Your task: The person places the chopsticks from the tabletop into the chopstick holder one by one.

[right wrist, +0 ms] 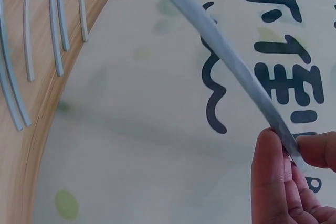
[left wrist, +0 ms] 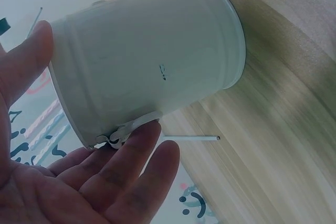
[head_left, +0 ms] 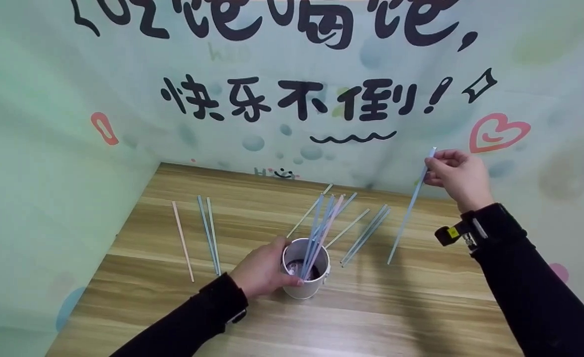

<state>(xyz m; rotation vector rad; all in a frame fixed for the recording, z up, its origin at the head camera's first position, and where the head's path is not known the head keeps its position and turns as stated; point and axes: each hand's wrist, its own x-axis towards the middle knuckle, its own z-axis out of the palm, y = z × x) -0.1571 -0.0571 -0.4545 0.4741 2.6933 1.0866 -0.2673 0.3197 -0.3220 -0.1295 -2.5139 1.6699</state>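
A small white metal bucket (head_left: 305,291) stands on the table, and my left hand (head_left: 262,270) grips it by its upper rim, thumb on the near side. In the left wrist view the bucket's side (left wrist: 142,61) lies between thumb and fingers, close to a small handle (left wrist: 134,124). Several blue and pink straws (head_left: 324,225) lean inside the bucket, ends jutting out. Above the table at the right, my right hand (head_left: 460,178) pinches a blue straw (head_left: 410,210) near its upper end. This straw slants down to the left, apart from the bucket.
Left of the bucket lie a pink straw (head_left: 183,243), a blue straw (head_left: 207,233) and a pale straw (head_left: 213,235). Behind and right of it are more pale and blue straws (head_left: 366,235). A printed backdrop (head_left: 282,109) rises along the table's (head_left: 138,267) back edge.
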